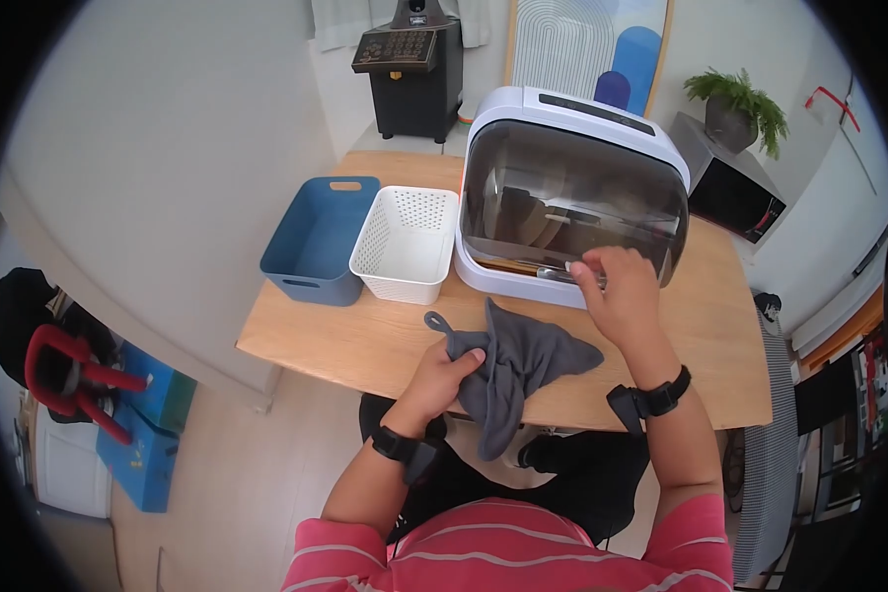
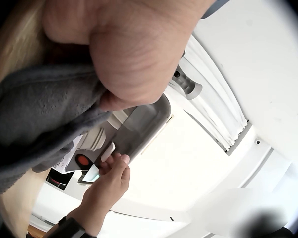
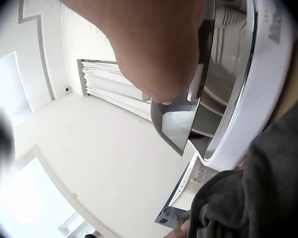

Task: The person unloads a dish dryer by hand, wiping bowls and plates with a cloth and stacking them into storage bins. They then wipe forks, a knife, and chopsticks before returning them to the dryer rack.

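My left hand (image 1: 432,383) grips a dark grey cloth (image 1: 528,350) with a hanging loop; the cloth droops over the table's front edge. Across the table stands a white countertop dish cabinet (image 1: 523,286) with a smoky see-through lid (image 1: 612,183). My right hand (image 1: 624,291) is at the lid's lower front edge, thumb and fingers pinching its small white handle (image 2: 108,151). In the right wrist view a gap shows between lid edge and base, with pale plates (image 3: 213,101) inside. My own wrist covers part of the right fingers there.
Left of the cabinet stand a white perforated basket (image 1: 405,281) and a blue bin (image 1: 311,286) on the wooden table (image 1: 296,331). Behind right is a grey box-shaped appliance (image 1: 696,148) bearing a potted plant (image 1: 735,118). A black machine (image 1: 414,99) stands behind the table.
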`<state>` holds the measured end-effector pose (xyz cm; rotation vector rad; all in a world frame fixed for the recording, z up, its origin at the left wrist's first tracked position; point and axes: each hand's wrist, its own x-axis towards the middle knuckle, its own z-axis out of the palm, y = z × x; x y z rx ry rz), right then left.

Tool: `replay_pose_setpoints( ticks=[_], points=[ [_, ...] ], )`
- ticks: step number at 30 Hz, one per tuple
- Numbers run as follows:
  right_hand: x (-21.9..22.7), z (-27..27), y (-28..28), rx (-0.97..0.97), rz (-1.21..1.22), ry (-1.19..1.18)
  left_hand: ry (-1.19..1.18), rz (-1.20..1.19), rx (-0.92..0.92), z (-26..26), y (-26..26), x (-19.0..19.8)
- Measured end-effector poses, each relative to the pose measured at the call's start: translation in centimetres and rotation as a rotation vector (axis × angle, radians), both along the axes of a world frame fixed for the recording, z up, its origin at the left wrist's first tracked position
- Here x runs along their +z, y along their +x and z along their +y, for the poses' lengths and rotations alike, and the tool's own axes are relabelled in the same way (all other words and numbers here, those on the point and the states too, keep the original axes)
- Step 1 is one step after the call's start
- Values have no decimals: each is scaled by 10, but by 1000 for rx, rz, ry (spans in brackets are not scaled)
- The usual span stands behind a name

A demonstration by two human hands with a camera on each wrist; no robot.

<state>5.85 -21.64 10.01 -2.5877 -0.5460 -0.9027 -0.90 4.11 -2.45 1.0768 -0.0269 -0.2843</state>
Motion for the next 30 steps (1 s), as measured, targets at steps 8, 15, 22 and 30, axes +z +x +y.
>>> replay_pose_setpoints(
  ticks=[8, 15, 22, 30],
  points=[
    [-48, -2, -5, 47, 55, -45, 25, -25, -7, 1, 2, -4],
    [-38, 28, -28, 266, 75, -88, 134, -76, -2, 0, 0, -3],
    [-63, 39, -30, 500, 190, -263, 206, -115, -67, 0, -9, 3],
    [-1, -27, -55, 286, 58, -83, -269, -45, 484, -1, -15, 38]
  ],
)
